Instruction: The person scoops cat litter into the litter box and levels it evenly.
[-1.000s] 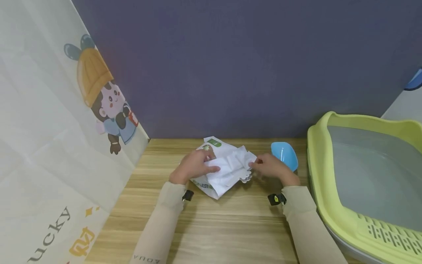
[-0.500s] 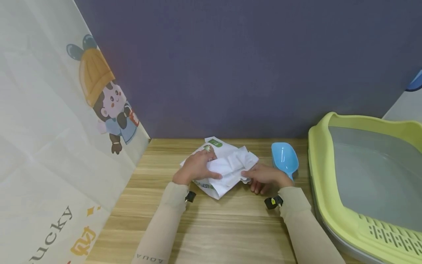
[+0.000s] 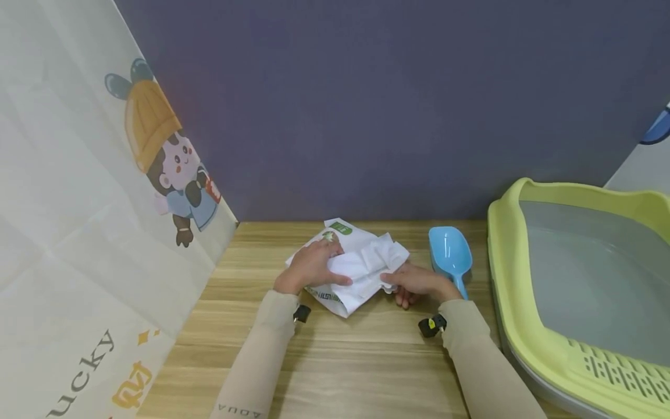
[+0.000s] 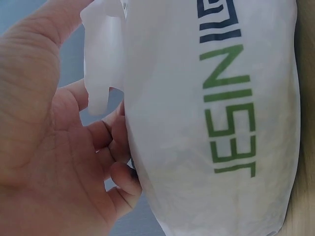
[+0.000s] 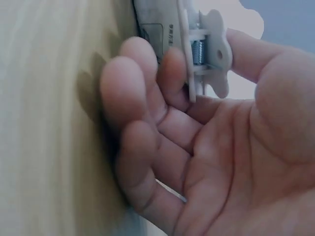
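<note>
A white printed bag point(image 3: 358, 235) lies on the wooden tabletop with its top folded over, and green and black lettering shows on its side. My left hand point(image 3: 311, 267) holds the bag's left part, thumb across the fold and the other fingers along its far side. At the fold's right end is a white spring clip point(image 5: 219, 54) with a wavy edge and a metal coil. Thumb and index finger of my right hand point(image 3: 416, 280) pinch this clip; the remaining fingers curl beneath, close to the tabletop. Most of the clip is hidden in the head view.
Right of the bag lies a blue scoop point(image 3: 450, 250), its handle partly behind my right wrist. A yellow-green and grey litter box point(image 3: 505, 267) fills the right side. A dark wall point(image 3: 366, 116) closes off the back, and a printed white sheet point(image 3: 78, 233) hangs at left.
My right hand has moved down and left from the bag's corner onto the clip, curling its fingers under, which uncovers more of the scoop's handle. My left hand has barely shifted.
</note>
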The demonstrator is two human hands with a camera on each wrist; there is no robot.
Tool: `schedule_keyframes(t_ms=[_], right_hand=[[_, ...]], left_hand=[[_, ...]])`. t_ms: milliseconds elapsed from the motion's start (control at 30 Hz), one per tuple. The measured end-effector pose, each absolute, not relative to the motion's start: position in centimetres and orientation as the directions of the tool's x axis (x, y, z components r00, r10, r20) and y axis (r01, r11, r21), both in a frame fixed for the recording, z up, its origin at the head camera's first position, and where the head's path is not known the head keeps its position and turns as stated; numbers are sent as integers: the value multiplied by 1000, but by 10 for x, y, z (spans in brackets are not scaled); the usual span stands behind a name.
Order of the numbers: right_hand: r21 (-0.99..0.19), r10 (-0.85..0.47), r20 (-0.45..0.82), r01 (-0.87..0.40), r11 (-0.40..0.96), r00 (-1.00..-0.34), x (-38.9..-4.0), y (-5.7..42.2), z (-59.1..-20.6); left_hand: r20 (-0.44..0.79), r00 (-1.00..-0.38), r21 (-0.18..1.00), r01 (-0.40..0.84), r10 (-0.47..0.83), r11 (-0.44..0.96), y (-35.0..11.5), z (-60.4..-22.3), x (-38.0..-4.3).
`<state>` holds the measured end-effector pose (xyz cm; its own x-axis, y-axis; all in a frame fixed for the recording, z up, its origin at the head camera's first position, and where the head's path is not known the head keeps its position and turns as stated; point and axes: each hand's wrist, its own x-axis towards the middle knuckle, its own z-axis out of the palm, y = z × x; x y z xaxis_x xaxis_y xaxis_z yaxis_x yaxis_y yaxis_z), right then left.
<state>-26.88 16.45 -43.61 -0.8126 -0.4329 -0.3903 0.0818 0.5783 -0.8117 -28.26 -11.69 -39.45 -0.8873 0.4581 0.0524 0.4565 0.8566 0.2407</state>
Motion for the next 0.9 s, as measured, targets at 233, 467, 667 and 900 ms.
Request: schedule_keyframes(t_ms=[233,467,667,900], right_hand=[[-824,-430,-302,6,567,-851,-260,161,-441],[-842,-415,-243,-21,539,-877,-251,163,-445],[-858,-389,-235,2,514,-891,-251,160,-450],[-882,-378,-256,54,469,-890,-250,161,-452]], left_hand=[[43,-896,254,437,441,863,-118,-395,-281],[46,-901,270,426,431,863,-120,-394,-280],[52,-899,274,431,434,860,-121,-396,-280],[53,-895,277,438,442,855,-119,-396,-279]])
